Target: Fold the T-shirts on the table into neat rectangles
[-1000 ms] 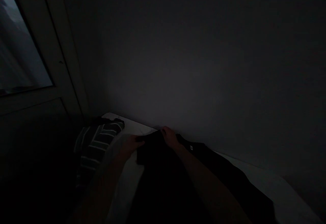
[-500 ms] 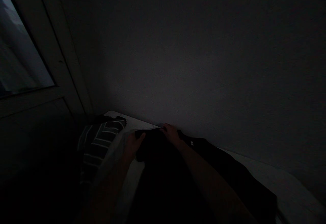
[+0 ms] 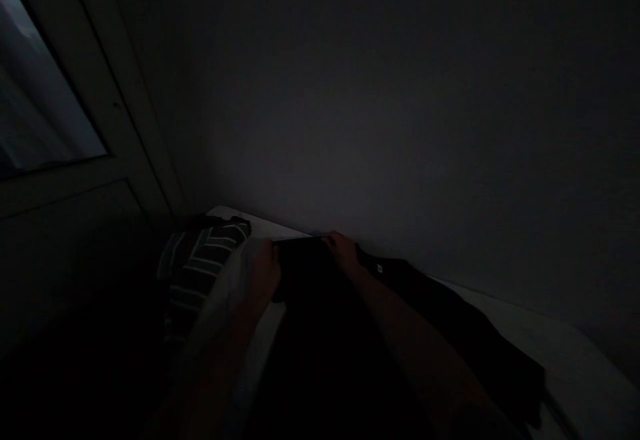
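The room is very dark. A black garment [image 3: 320, 333] with a small white mark lies spread over a white surface [image 3: 560, 350]. My left hand [image 3: 265, 267] is closed on the garment's left corner. Near the wall, my right hand [image 3: 341, 248] pinches its far edge. Between the two hands that edge runs nearly straight. The garment's near part fades into darkness, and its lower outline cannot be made out.
A striped dark cloth [image 3: 200, 263] lies left of my left hand. Behind the white surface rises a plain wall [image 3: 350, 107]. At the left stands a door [image 3: 125, 140] with a glass pane.
My left hand has closed more tightly round the garment's corner. The edge between my hands looks straighter. The view has tilted slightly.
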Tool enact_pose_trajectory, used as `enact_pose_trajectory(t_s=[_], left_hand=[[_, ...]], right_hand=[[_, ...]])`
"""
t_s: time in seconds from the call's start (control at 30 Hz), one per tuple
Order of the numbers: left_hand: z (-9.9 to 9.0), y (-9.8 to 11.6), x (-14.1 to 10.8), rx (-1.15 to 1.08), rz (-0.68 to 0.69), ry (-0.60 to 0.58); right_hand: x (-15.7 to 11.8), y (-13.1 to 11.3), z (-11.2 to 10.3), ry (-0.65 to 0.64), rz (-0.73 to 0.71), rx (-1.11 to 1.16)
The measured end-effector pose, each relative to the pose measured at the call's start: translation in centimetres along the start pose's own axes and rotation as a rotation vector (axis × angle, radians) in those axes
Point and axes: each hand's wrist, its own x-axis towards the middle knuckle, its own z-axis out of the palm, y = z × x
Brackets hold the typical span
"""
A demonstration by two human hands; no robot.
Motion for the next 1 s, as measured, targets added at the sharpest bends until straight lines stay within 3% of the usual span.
enact_pose_trajectory(t_s=[0.07,0.2,0.27,0.47,0.67,0.8,0.87,0.93,1.0], left_hand=[[-0.4,-0.3,0.2,-0.005,-0.036,-0.059],[-1.2,-1.1,0.4,-0.202,-0.108,-0.370],[-1.3,-1.2,0.4,-0.246,-0.126,-0.431],[-0.1,-0.7,0.3,0.078,0.000,-0.106],[0.6,-1.5,0.0,0.200,0.017,-0.070],[0.1,-1.5,0.1,0.206,0.084,0.014],[-0.1,-0.9,0.0,0.248,0.155,0.127],[0.2,0.0,-0.6,0.285,0.328,0.165],[1.1,0.9,-1.7,0.301,0.590,0.011]], right_hand=[[0.2,-0.2,-0.1,-0.032,-0.003,-0.023],[1.4,-0.8,-0.2,-0.104,-0.039,-0.068],[2.1,-1.1,-0.2,-0.129,-0.043,-0.090],[1.3,-1.4,0.2,-0.101,-0.035,-0.128],[0.2,-1.4,0.3,-0.003,-0.080,-0.148],[-0.3,-3.1,-0.9,0.103,-0.144,-0.171],[-2.2,-4.3,-1.7,0.163,-0.169,-0.142],[-5.8,-5.0,-2.6,0.149,-0.214,-0.112],[-10.7,-4.9,-3.3,0.077,-0.257,-0.111]])
